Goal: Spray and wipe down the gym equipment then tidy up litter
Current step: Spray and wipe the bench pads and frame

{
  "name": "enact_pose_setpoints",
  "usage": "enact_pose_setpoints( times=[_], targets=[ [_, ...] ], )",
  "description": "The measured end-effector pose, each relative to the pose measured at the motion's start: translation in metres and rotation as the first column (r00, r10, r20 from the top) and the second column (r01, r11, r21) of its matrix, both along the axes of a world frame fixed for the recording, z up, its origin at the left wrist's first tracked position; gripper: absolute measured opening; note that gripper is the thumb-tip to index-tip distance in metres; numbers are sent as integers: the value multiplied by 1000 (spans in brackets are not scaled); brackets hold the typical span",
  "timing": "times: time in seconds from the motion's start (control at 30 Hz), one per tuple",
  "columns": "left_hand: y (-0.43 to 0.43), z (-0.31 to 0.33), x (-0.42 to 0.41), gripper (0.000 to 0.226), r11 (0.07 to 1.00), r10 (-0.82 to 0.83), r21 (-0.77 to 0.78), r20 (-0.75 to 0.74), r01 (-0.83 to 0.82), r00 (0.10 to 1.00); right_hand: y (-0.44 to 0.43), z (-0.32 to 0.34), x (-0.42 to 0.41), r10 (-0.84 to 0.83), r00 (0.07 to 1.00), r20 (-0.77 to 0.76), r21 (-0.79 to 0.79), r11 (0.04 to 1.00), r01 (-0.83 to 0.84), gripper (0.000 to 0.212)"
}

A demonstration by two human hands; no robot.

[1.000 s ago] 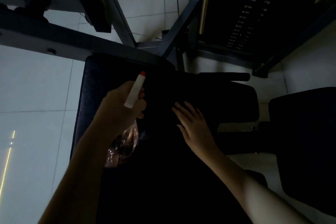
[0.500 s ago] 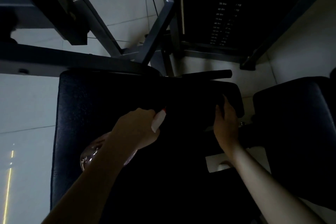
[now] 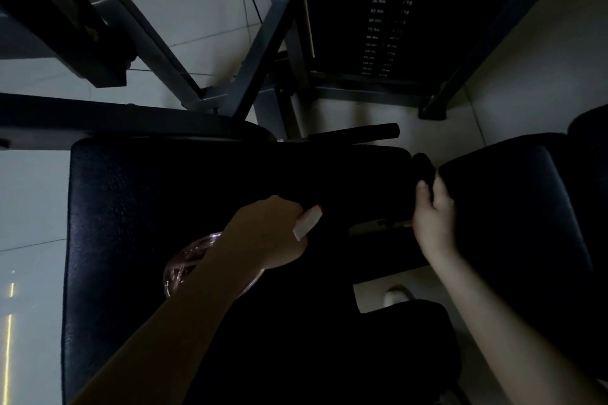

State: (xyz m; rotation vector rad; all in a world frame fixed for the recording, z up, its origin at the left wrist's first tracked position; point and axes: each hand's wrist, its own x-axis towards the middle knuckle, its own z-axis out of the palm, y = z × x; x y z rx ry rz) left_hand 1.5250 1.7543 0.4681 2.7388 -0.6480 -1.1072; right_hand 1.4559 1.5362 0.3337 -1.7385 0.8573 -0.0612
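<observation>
Fingers (image 3: 293,207) of the left hand (image 3: 269,230) are wrapped tight round the neck of a clear, pink-tinted plastic spray bottle (image 3: 188,262). Its white nozzle with a red tip (image 3: 308,221) points right. The bottle sits above the middle of a black textured padded seat (image 3: 131,207); whether it touches the padding cannot be told.

Fingers (image 3: 441,189) and thumb of the right hand (image 3: 434,220) curl round a dark rounded lump (image 3: 423,165) at the seat's right end, just beside a second black pad (image 3: 510,207). The light is too dim to say what the lump is.

Beyond the seat stands a grey steel frame (image 3: 261,43) and a black weight stack (image 3: 388,26). Its white markings read "15 lbs", "30 lbs" and "45 lbs"; the kg column and the lower rows are too blurred to read. The floor (image 3: 29,191) is pale tile.
</observation>
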Motion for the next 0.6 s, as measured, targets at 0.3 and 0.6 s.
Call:
enact_pose_setpoints(
  times=[0.3, 0.6],
  targets=[
    [-23, -12, -2, 28, 989, -139, 59, -10, 139, 990, -17, 0, -4, -16, 998, -68, 4, 1000, 17, 46],
    [-42, -14, 0, 31, 988, -153, -24, 4, 153, 988, -22, -1, -5, 4, 996, -93, 21, 1000, -2, 46]
  ],
)
